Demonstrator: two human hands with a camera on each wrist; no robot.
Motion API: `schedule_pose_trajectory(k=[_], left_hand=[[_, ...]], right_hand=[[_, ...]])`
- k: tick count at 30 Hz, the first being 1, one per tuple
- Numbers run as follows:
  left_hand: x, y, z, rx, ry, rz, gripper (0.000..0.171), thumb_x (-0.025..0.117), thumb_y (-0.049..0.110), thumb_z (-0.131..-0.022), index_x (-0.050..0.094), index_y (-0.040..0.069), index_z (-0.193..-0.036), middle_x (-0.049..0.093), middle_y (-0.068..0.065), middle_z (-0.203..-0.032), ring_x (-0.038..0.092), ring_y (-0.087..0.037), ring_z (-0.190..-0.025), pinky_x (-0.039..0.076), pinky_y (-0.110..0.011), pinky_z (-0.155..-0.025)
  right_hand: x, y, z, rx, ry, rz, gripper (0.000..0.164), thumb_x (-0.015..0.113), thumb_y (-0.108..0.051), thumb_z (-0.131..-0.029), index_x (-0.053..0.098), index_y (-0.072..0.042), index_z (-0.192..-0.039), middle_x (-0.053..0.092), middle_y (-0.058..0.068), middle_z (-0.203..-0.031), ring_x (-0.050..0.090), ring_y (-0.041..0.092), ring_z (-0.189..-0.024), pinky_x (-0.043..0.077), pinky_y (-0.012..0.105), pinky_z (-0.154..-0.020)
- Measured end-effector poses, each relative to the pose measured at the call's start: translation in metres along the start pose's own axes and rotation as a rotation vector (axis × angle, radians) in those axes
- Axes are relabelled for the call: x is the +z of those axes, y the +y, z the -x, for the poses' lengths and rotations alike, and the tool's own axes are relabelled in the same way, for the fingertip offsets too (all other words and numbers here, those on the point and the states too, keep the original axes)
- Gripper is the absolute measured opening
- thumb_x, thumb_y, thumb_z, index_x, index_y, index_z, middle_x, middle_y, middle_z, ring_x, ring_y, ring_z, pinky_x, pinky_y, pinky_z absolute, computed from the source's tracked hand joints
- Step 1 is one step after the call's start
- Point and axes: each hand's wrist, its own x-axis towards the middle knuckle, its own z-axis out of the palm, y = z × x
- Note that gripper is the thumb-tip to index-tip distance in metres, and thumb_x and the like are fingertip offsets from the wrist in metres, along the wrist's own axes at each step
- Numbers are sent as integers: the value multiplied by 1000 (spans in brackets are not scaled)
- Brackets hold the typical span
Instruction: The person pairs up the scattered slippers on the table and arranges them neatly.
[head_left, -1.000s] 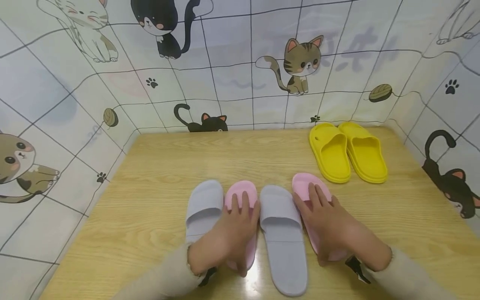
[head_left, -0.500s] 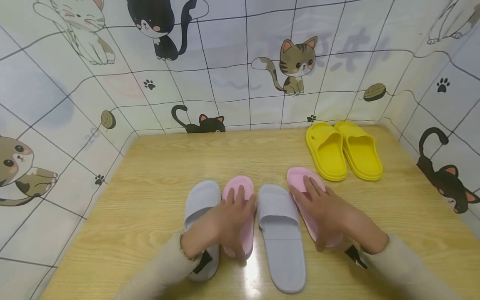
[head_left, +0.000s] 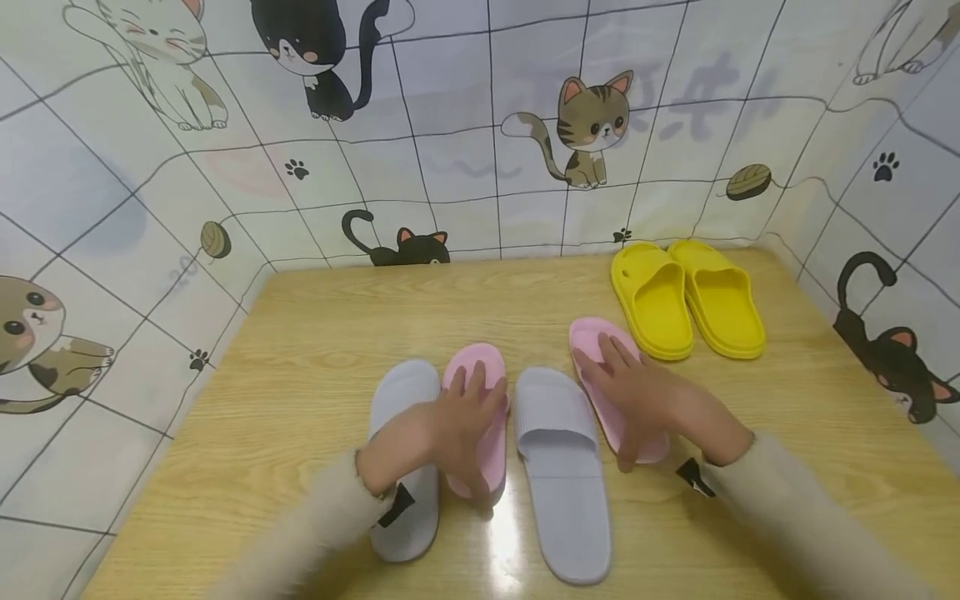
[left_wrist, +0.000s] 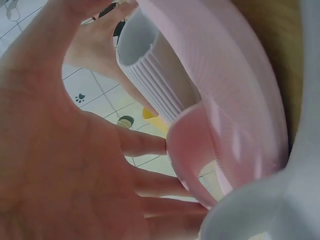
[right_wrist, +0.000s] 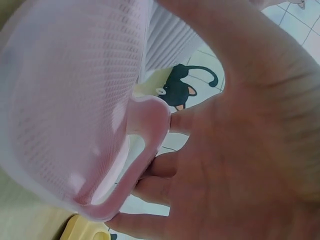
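Two pink slippers and two grey ridged slippers lie side by side on the wooden surface, alternating in colour. My left hand (head_left: 463, 421) lies over the left pink slipper (head_left: 477, 357), its spread fingers touching the strap (left_wrist: 192, 145). My right hand (head_left: 637, 387) rests over the right pink slipper (head_left: 588, 333) likewise, fingertips against its strap (right_wrist: 150, 120). In both wrist views the fingers are extended and the palms face the straps. My left forearm partly covers the left grey slipper (head_left: 408, 387). Between the hands sits the right grey slipper (head_left: 562, 483), apart from both palms.
A pair of yellow slippers (head_left: 660, 308) stands at the back right, close to the right pink slipper's toe. Cat-printed white panels (head_left: 450, 167) wall in the back and sides. The wooden tabletop (head_left: 337, 333) extends left and behind the slippers.
Both pink slippers have slid away from me under my hands, the right one further, toward the yellow pair. The grey slippers stay put. More of the left grey slipper's heel shows.
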Motion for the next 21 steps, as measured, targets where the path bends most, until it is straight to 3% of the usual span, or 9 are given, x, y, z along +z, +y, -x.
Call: schedule_pose_trajectory(k=[9,11,21], left_hand=[[-13,-7,-7,3,-106,-22,150,92,63,-62,-4,18,-168,-14,-21,-173,-4,-47,-160,25,-61,-126],[-17,-9,-9,10,-125,-28,147,91,61,-65,-5,18,-167,-14,-22,-172,-4,-47,-160,25,-61,-126],[-28,-16,-26,-24,-149,-20,147,92,56,-67,-11,20,-167,-20,-20,-171,-9,-46,-160,20,-63,-126]], right_hand=[[-11,10,-19,5,-59,-9,157,102,-51,-50,6,-3,-166,0,43,-165,8,57,-155,34,72,-116],[-14,11,-22,8,-76,-24,158,102,-50,-50,5,-3,-166,-1,43,-165,6,58,-155,31,73,-116],[-30,18,-35,31,-148,-86,157,101,-47,-55,-2,-7,-166,-8,41,-165,-2,57,-156,31,71,-118]])
